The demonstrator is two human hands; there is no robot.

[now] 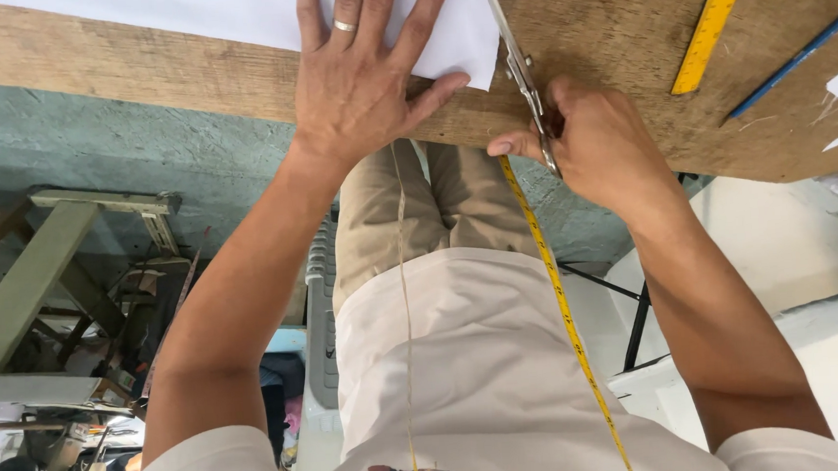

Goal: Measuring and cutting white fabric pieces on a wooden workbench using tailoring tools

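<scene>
Left hand [356, 74] flat on white paper [231, 14], right hand [593, 142] gripping scissors [515, 55], over worn wooden table [600, 30]

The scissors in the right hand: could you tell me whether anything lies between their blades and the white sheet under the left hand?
Nothing visible does. The scissors in the right hand run along the right edge of the white sheet, which the left hand presses flat on the wooden table. The yellow ruler lies well to the right.
</scene>
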